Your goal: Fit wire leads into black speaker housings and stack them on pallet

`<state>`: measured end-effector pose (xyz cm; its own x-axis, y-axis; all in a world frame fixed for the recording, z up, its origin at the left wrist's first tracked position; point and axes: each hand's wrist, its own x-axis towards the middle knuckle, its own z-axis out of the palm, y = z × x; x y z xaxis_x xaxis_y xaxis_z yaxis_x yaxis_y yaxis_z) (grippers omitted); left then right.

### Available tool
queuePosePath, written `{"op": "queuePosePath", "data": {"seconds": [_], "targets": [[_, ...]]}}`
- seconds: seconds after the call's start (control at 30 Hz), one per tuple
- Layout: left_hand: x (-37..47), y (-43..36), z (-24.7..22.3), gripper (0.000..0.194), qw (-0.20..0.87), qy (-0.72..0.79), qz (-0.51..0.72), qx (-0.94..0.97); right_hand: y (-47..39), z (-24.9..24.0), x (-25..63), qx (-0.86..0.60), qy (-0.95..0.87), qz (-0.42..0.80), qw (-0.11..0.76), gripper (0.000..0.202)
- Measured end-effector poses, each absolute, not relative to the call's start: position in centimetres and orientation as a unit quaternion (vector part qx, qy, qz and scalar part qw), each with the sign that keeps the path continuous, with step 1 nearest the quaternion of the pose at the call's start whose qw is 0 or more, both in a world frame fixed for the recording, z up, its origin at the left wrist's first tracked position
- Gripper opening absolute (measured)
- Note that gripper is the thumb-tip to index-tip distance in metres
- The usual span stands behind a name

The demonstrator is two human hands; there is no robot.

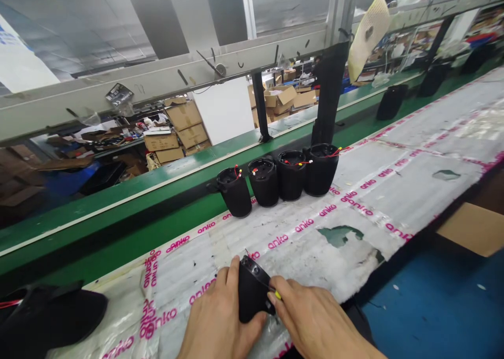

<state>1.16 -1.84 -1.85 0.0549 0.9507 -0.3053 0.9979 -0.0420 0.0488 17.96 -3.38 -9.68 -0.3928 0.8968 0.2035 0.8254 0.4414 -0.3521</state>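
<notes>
A black rounded housing (252,295) lies tilted on the plastic-covered bench, its dark glossy end facing up and to the right. My left hand (222,314) is wrapped round its left side, thumb underneath and fingers along the top. At its right edge my right hand (307,312) pinches a small piece with a yellow tip (277,295), which seems to be a connector or wire end; most of it is hidden by the fingers. Beyond the hands, several black housings (264,183) stand upright in a row, with red wires and small connectors at their open tops.
Another black housing with red wires (59,314) lies at the lower left. A green conveyor (129,246) runs behind the bench cover (291,254), carrying more dark housings (391,102) at the far right. A metal frame (157,75) crosses above. Cardboard (472,229) lies at the right.
</notes>
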Motion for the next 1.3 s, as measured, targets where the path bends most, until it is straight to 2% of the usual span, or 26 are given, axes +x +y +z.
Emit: {"op": "queuePosePath", "data": {"seconds": [0.3,0.67,0.87,1.0,1.07,1.2,1.3], "targets": [[2.4,-2.3,-1.9,0.083,0.087,0.691,-0.104,0.71,-3.9,-10.3,17.4,-0.538,-0.821,0.052,0.184,0.009],[2.2,-2.0,-2.5,0.083,0.084,0.673,-0.108,0.727,-3.5,-9.2,16.9,-0.563,-0.818,0.002,0.118,0.007],[2.0,-2.0,-3.1,0.082,0.074,0.667,-0.114,0.732,-3.3,-8.4,17.0,-0.562,-0.823,0.025,0.077,0.015],[2.2,-2.2,-3.4,0.08,0.054,0.665,-0.111,0.737,-2.9,-7.2,17.5,-0.548,-0.833,0.019,0.078,0.029],[2.3,-2.3,-3.4,0.079,0.043,0.662,-0.108,0.74,-2.8,-6.5,17.7,-0.514,-0.851,0.055,0.09,0.03],[2.3,-2.2,-3.0,0.075,0.036,0.677,-0.11,0.727,-2.8,-6.1,17.9,-0.527,-0.828,0.123,0.147,0.009],[2.0,-1.9,-2.4,0.076,0.057,0.688,-0.116,0.714,-3.2,-6.7,18.0,-0.568,-0.774,0.166,0.224,0.023]]}}
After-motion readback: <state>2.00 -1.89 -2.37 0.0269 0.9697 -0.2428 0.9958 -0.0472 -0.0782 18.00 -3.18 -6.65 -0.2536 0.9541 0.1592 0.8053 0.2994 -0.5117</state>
